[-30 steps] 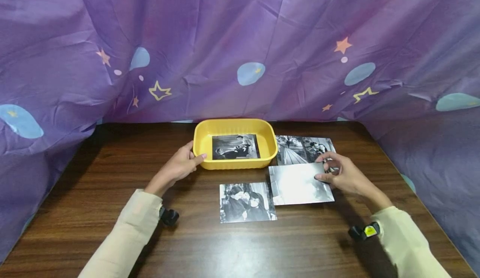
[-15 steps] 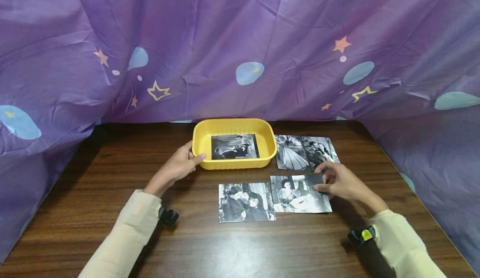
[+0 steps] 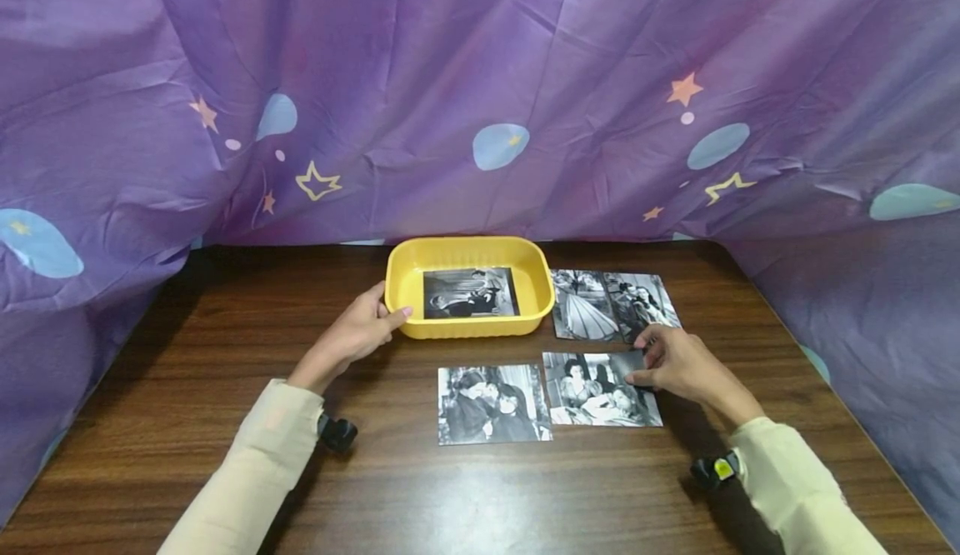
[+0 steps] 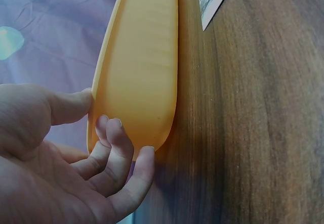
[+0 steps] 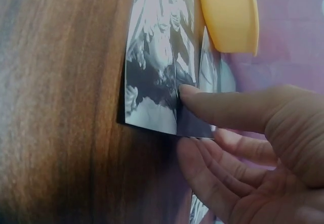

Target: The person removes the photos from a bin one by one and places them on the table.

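A yellow plastic tray [image 3: 471,329] stands at the back of the table with one black-and-white photo [image 3: 468,292] lying inside. My left hand [image 3: 351,334] grips its near left corner, thumb over the rim and fingers against the outer wall [image 4: 139,72]. In front and to the right, a photo of a seated woman beside a lying figure [image 3: 600,392] is face up, its right edge pinched between the thumb and fingers of my right hand [image 3: 690,367]. The right wrist view shows the thumb on top of this photo [image 5: 152,92]. Left of it lies a photo of two people close together [image 3: 493,405].
Two more photos lie side by side right of the tray: one with a wide pale dress [image 3: 581,305], one with a couple [image 3: 641,298]. The brown wooden table [image 3: 187,422] ends at a purple curtain [image 3: 420,122] printed with stars, behind and at the sides.
My right hand has brought its photo down and toward me, beside the couple close together; its glare has faded and its picture now shows. The left hand and the tray have stayed put.
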Action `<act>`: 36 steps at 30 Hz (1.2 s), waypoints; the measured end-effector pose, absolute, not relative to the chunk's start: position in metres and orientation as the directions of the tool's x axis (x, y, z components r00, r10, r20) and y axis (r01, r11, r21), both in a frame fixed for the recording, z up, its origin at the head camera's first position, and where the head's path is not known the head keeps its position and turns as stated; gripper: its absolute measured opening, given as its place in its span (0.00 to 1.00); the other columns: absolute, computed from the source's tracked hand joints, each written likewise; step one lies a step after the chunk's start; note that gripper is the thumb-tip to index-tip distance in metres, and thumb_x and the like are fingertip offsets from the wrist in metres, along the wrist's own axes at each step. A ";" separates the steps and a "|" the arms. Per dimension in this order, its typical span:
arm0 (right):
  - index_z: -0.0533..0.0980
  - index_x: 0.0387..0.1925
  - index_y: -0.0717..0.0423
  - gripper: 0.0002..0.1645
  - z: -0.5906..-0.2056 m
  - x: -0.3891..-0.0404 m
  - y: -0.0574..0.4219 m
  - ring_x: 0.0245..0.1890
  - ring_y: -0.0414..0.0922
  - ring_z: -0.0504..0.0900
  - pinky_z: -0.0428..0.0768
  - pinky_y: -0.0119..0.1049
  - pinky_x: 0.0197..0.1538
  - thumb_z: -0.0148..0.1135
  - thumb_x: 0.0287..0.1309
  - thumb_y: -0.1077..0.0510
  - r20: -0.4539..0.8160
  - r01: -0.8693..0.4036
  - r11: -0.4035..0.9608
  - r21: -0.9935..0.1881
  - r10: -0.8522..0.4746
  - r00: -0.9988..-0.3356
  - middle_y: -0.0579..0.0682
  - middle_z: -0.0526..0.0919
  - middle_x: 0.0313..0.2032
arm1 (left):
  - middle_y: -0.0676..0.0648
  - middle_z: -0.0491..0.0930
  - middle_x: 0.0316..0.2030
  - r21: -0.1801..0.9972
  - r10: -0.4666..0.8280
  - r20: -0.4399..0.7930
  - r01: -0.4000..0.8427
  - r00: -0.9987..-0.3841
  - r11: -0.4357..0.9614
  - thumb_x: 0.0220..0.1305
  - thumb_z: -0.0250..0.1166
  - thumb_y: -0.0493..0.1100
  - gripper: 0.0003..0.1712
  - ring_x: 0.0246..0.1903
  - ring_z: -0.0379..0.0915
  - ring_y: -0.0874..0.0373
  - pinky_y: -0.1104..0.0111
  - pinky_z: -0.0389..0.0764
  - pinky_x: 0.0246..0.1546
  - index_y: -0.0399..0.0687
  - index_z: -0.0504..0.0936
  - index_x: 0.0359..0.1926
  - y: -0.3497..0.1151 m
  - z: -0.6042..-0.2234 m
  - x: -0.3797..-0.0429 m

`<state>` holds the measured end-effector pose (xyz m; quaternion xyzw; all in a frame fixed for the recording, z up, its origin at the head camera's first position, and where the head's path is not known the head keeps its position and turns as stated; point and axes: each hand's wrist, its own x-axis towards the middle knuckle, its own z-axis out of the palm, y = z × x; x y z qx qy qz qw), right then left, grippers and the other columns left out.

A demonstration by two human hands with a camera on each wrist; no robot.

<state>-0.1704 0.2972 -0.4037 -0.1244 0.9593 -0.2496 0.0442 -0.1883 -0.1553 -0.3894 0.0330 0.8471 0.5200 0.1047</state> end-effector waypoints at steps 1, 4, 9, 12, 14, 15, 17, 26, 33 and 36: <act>0.76 0.40 0.62 0.30 -0.403 -0.170 0.297 0.24 0.41 0.79 0.79 0.46 0.35 0.85 0.39 0.53 -0.022 -0.212 0.848 -0.486 -0.254 -0.967 0.43 0.83 0.24 | 0.45 0.70 0.27 0.888 0.165 -0.144 -0.055 -0.976 0.456 0.75 0.58 0.39 0.34 0.22 0.65 0.60 0.72 0.68 0.19 0.29 0.57 0.73 -0.155 -0.389 -0.189; 0.76 0.39 0.61 0.31 -0.403 -0.170 0.297 0.25 0.41 0.79 0.79 0.48 0.37 0.85 0.38 0.52 -0.024 -0.195 0.857 -0.477 -0.234 -0.972 0.44 0.84 0.24 | 0.43 0.71 0.28 0.887 0.162 -0.154 -0.064 -0.975 0.457 0.75 0.58 0.40 0.35 0.22 0.65 0.60 0.72 0.68 0.19 0.30 0.56 0.74 -0.155 -0.389 -0.189; 0.75 0.38 0.59 0.31 -0.404 -0.169 0.297 0.26 0.41 0.79 0.79 0.48 0.37 0.86 0.37 0.51 -0.019 -0.179 0.865 -0.468 -0.213 -0.977 0.43 0.84 0.24 | 0.41 0.72 0.29 0.886 0.162 -0.153 -0.063 -0.975 0.460 0.75 0.59 0.40 0.35 0.22 0.66 0.60 0.72 0.67 0.19 0.30 0.56 0.74 -0.154 -0.388 -0.189; 0.75 0.37 0.59 0.31 -0.403 -0.169 0.298 0.25 0.41 0.79 0.78 0.48 0.37 0.86 0.37 0.51 -0.020 -0.176 0.864 -0.472 -0.210 -0.978 0.43 0.83 0.24 | 0.41 0.72 0.28 0.885 0.159 -0.153 -0.064 -0.975 0.462 0.75 0.59 0.40 0.36 0.22 0.65 0.60 0.72 0.67 0.19 0.30 0.55 0.75 -0.154 -0.388 -0.188; 0.75 0.38 0.59 0.31 -0.402 -0.170 0.298 0.25 0.41 0.79 0.78 0.46 0.37 0.86 0.37 0.51 -0.027 -0.173 0.861 -0.478 -0.211 -0.977 0.43 0.84 0.24 | 0.41 0.72 0.28 0.884 0.158 -0.155 -0.066 -0.975 0.463 0.75 0.59 0.40 0.35 0.22 0.65 0.60 0.72 0.67 0.19 0.30 0.56 0.74 -0.154 -0.388 -0.187; 0.76 0.38 0.60 0.31 -0.401 -0.171 0.297 0.25 0.41 0.79 0.78 0.45 0.36 0.86 0.38 0.51 -0.026 -0.175 0.859 -0.481 -0.213 -0.977 0.43 0.83 0.24 | 0.41 0.73 0.28 0.884 0.159 -0.156 -0.066 -0.975 0.463 0.75 0.59 0.40 0.35 0.21 0.65 0.60 0.72 0.67 0.19 0.30 0.56 0.74 -0.154 -0.388 -0.187; 0.76 0.39 0.61 0.30 -0.396 -0.174 0.295 0.25 0.41 0.79 0.77 0.43 0.34 0.85 0.40 0.51 -0.015 -0.186 0.851 -0.490 -0.222 -0.975 0.44 0.83 0.25 | 0.41 0.73 0.27 0.886 0.163 -0.152 -0.061 -0.975 0.461 0.75 0.59 0.40 0.34 0.21 0.65 0.60 0.72 0.67 0.19 0.30 0.58 0.73 -0.155 -0.388 -0.187; 0.78 0.39 0.62 0.21 -0.350 -0.205 0.259 0.26 0.43 0.82 0.79 0.38 0.30 0.80 0.49 0.57 0.148 -0.325 0.797 -0.510 -0.291 -0.945 0.51 0.84 0.28 | 0.44 0.71 0.27 0.885 0.157 -0.156 -0.067 -0.975 0.460 0.75 0.58 0.40 0.34 0.21 0.65 0.60 0.71 0.68 0.19 0.30 0.56 0.74 -0.156 -0.389 -0.186; 0.80 0.41 0.63 0.20 -0.332 -0.233 0.213 0.32 0.49 0.84 0.81 0.47 0.40 0.79 0.51 0.57 0.190 -0.400 0.772 -0.494 -0.353 -0.916 0.56 0.86 0.33 | 0.42 0.72 0.27 0.890 0.159 -0.144 -0.058 -0.977 0.451 0.75 0.59 0.39 0.34 0.21 0.65 0.60 0.71 0.68 0.18 0.30 0.57 0.74 -0.156 -0.391 -0.187; 0.79 0.43 0.65 0.21 -0.329 -0.245 0.196 0.36 0.52 0.85 0.82 0.49 0.44 0.78 0.52 0.58 0.168 -0.428 0.762 -0.486 -0.399 -0.902 0.60 0.85 0.37 | 0.41 0.73 0.28 0.887 0.159 -0.150 -0.061 -0.976 0.458 0.75 0.59 0.40 0.37 0.21 0.65 0.60 0.72 0.67 0.18 0.31 0.54 0.75 -0.156 -0.390 -0.188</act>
